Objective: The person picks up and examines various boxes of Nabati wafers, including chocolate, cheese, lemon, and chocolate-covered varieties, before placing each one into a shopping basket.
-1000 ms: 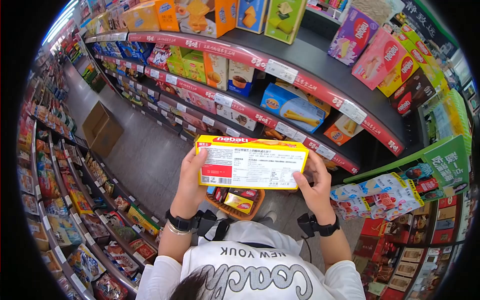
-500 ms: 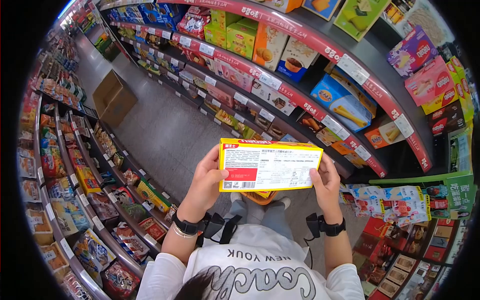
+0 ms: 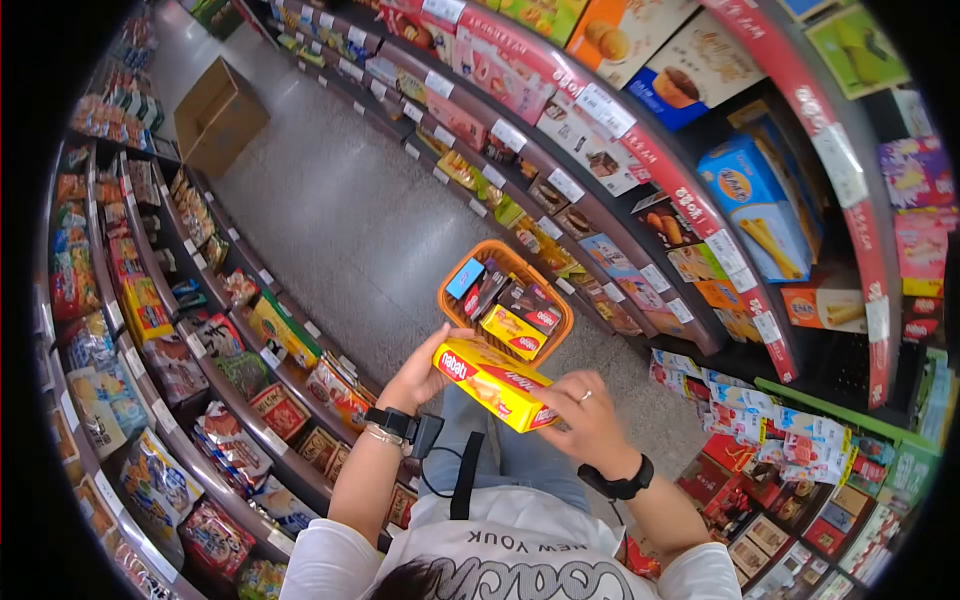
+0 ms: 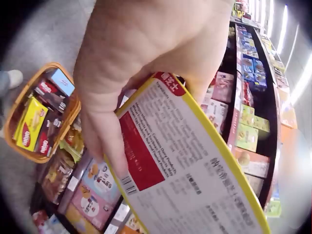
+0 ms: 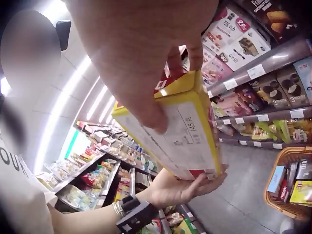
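A yellow Nabati wafer box (image 3: 492,382) is held in front of the body, above the legs, tilted so its red-and-yellow printed sides show in the head view. My left hand (image 3: 418,372) grips its left end; in the left wrist view the thumb lies on the white label face beside a red panel. At the other end my right hand (image 3: 590,415) pinches the box, its thumb (image 5: 155,119) on the label face in the right wrist view. Beyond the box, on the floor, an orange basket (image 3: 567,320) holds several packs, including a yellow Nabati box (image 3: 515,333) and a blue pack (image 3: 465,279).
Shelves of boxed biscuits (image 3: 690,65) curve along the right, and shelves of bagged snacks (image 3: 215,435) line the left. A brown carton (image 3: 220,115) stands on the aisle floor (image 3: 310,220). Hanging bags (image 3: 800,430) stick out at the right.
The wafer box has turned from its label face to its printed sides and moved lower. My view has swung down toward the floor, bringing the whole basket into sight. Both hands keep hold.
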Tool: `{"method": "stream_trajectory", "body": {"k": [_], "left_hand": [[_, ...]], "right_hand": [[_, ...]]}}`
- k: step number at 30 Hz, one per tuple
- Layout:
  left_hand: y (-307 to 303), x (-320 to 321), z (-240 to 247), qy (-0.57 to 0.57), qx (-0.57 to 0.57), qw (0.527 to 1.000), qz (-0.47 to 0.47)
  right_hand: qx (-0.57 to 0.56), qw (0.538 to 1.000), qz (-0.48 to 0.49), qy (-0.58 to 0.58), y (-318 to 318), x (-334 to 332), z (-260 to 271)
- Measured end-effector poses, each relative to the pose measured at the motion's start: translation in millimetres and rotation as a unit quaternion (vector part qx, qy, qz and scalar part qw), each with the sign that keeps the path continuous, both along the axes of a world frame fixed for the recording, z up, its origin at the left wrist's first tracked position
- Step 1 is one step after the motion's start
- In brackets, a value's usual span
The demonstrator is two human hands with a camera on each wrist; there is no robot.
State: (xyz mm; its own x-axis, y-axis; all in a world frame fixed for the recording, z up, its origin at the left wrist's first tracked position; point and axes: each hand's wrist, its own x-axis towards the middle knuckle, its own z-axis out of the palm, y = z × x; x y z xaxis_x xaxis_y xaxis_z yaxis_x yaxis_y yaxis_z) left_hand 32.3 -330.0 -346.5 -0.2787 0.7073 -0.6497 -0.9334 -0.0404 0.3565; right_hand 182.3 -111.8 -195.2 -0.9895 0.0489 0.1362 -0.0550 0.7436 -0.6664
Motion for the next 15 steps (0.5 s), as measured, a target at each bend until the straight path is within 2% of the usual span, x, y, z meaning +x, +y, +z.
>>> {"method": "stream_trajectory", "body": {"k": [2, 5, 6, 7, 9, 10, 12, 15], "left_hand": [[-8.0, 13.2, -16.4, -0.037, -0.024, 0.999, 0.016], [-19.0, 19.1, -8.6, -0.069, -0.009, 0.998, -0.01], [-24.3, 25.3, -9.3, -0.087, -0.004, 0.996, -0.004], [-28.2, 28.5, -8.0, -0.021, -0.02, 0.999, -0.02], [-30.3, 23.7, -1.0, 0.116, -0.048, 0.991, -0.052], [-25.5, 19.1, 21.7, 0.123, -0.077, 0.988, -0.05], [-13.6, 16.2, 58.4, 0.164, -0.039, 0.985, -0.021], [-10.1, 15.3, 85.5, 0.193, 0.012, 0.981, 0.001]], "right_hand": [[-0.004, 1.0, 0.016, -0.001, -3.6, 4.2, -25.2], [-0.08, 0.983, -0.13, -0.099, 0.4, 10.5, -47.8], [-0.072, 0.99, -0.108, -0.057, 0.4, 12.3, -53.5], [-0.135, 0.967, -0.189, -0.109, 16.5, 12.2, -59.9], [-0.345, 0.895, -0.256, -0.118, 29.8, 12.8, -74.8], [-0.374, 0.881, -0.26, -0.127, 33.3, 10.2, -68.8], [-0.428, 0.852, -0.269, -0.136, 40.3, 5.7, -51.1], [-0.418, 0.854, -0.274, -0.145, 53.1, 8.1, -43.9]]}}
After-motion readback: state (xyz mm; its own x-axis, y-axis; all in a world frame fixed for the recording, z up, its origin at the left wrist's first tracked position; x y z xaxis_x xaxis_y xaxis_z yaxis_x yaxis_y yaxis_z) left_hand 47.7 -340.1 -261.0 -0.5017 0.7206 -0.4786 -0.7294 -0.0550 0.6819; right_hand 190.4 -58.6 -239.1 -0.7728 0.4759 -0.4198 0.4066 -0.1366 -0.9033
